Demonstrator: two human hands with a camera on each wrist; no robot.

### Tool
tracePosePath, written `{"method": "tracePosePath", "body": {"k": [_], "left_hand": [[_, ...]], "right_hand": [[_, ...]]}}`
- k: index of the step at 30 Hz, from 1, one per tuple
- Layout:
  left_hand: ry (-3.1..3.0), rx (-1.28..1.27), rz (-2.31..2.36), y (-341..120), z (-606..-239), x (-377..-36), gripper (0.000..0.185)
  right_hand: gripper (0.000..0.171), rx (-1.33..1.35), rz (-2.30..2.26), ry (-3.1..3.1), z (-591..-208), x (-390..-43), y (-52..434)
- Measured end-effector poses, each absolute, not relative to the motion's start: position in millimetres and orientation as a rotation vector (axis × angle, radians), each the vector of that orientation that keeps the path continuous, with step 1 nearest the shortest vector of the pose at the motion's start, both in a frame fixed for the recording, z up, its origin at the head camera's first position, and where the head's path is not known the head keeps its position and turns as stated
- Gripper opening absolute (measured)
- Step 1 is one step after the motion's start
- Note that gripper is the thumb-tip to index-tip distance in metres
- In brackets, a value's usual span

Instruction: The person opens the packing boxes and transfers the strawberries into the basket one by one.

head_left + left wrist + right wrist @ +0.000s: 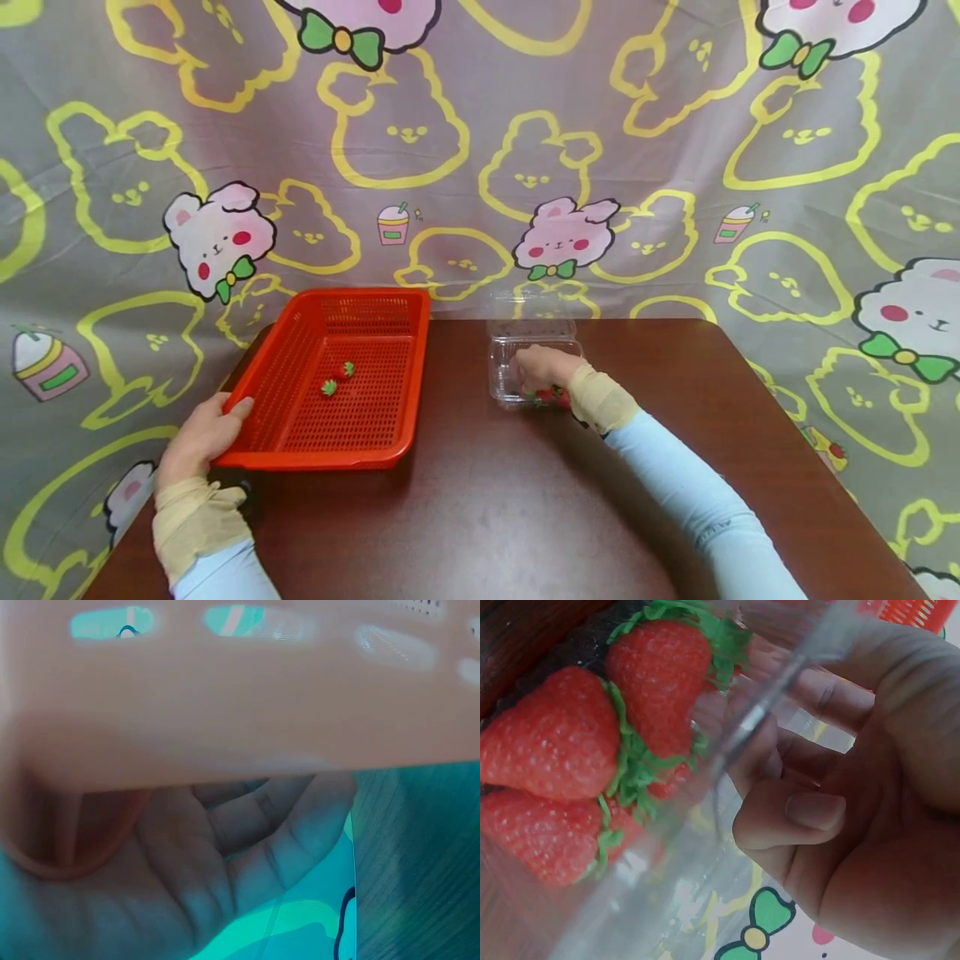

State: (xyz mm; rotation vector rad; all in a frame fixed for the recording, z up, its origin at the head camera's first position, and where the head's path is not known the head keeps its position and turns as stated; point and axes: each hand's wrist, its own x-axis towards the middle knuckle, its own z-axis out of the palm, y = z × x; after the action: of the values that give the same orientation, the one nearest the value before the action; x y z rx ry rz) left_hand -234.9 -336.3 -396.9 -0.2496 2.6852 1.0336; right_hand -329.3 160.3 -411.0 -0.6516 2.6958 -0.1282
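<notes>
Nearest, the left hand (204, 433) grips the near left corner of the red basket (375, 454), thumb over the rim and fingers curled beneath. The corner looks lifted slightly off the counter (480, 517), though how far I cannot tell. The basket's long axis runs away from the person, and two strawberries (339, 379) lie in its middle, well apart from that hand.

Farther out and to the right, the right hand (543, 367) reaches down into the clear box (501, 367), whose lid stands open behind it. Its fingers curl among the berries; whether they already pinch one I cannot tell. The box berries (551, 395) sit at the near side of the box, just under and toward the wrist of this hand, so the right hand is plainly the nearer one to them. The basket lies to the left of the box, with bare counter between.

The right wrist view shows what the head view hides: three whole strawberries (592, 750) with green caps, packed touching one another behind the clear wall (757, 727), the thumb (795, 817) outside that wall. The left wrist view shows only the basket's underside (240, 690) over the cupped palm (210, 855).
</notes>
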Motion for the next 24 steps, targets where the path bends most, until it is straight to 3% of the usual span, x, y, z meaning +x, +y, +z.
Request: {"method": "tracePosePath", "body": {"k": [7, 16, 24], "left_hand": [[2.700, -0.235, 1.042, -336.2, -398.5, -234.2, 0.066], [2.713, -0.242, 1.036, -334.2, -396.4, -233.2, 0.063], [2.704, -0.253, 1.036, -333.8, -396.0, -232.3, 0.065]], "right_hand": [[0.017, -0.570, -0.040, 2.735, -417.5, -329.6, 154.6], [0.024, -0.601, -0.027, 2.755, -420.0, -331.7, 150.9], [0.006, -0.675, -0.170, 2.863, -411.2, -329.9, 156.1]]}}
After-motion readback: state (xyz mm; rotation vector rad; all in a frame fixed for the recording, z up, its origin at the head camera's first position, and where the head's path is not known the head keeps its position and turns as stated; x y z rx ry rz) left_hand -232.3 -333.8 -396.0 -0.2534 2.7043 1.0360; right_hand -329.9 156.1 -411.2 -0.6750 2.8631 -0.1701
